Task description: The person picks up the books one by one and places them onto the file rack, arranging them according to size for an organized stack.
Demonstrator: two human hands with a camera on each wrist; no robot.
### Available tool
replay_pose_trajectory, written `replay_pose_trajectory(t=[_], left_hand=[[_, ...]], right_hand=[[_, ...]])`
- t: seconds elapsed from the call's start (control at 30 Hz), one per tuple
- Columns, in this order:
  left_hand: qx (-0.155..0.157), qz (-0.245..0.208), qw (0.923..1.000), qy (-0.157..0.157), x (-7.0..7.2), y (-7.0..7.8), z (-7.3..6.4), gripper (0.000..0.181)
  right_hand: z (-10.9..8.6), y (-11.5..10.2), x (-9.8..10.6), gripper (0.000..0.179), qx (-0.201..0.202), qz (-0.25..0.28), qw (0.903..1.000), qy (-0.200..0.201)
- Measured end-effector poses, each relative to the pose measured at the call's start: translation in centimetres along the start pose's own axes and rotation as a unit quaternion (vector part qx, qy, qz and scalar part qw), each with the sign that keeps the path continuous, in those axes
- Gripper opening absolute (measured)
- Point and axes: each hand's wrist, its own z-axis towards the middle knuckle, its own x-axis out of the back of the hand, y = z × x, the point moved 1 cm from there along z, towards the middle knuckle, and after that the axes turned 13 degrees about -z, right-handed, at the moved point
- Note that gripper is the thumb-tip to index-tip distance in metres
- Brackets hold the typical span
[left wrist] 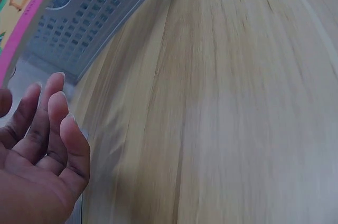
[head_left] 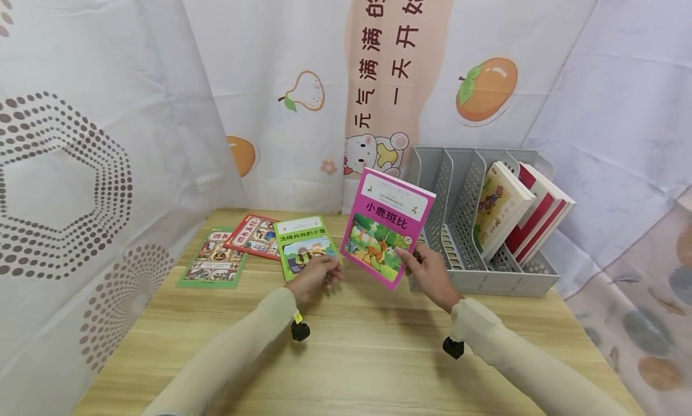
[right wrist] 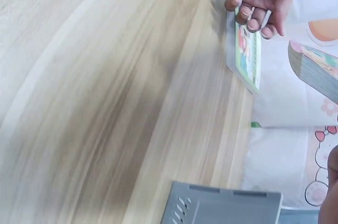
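Observation:
A pink-bordered picture book (head_left: 378, 230) with a deer on its cover is raised off the table, tilted, front facing me. My right hand (head_left: 432, 275) grips its lower right edge, thumb on the cover and fingers behind. Left of it my left hand (head_left: 316, 277) holds nothing, its fingers loosely bent, as the left wrist view shows with the palm (left wrist: 42, 176) turned up. That hand appears in front of a green book (head_left: 303, 242) lying on the table and covers its lower part. In the right wrist view the pink book's page edge (right wrist: 317, 76) shows.
A grey file rack (head_left: 486, 281) stands at the right, with several books (head_left: 503, 206) leaning in its right compartments. To the left lie a red book (head_left: 254, 236) and a green-edged book (head_left: 213, 266), partly overlapping. A printed curtain (head_left: 281, 44) hangs behind the wooden table (head_left: 346, 356).

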Motion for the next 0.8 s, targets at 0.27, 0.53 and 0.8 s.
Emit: replay_pose_trajectory(t=[0.27,0.53,0.8], left_hand=[[0.005,0.019,0.9991,-0.038,-2.7,-0.7,1.1,0.042],[0.017,0.029,0.9969,-0.071,-5.3,-0.9,2.0,0.046],[0.014,0.03,0.9967,-0.074,-7.5,-1.7,2.6,0.043]], right_hand=[[0.2,0.9,1.5,0.044,0.0,-0.016,0.9987,0.048],[0.3,1.8,3.1,0.046,0.022,-0.04,0.9954,0.084],[-0.1,2.2,4.3,0.041,0.012,-0.043,0.9891,0.141]])
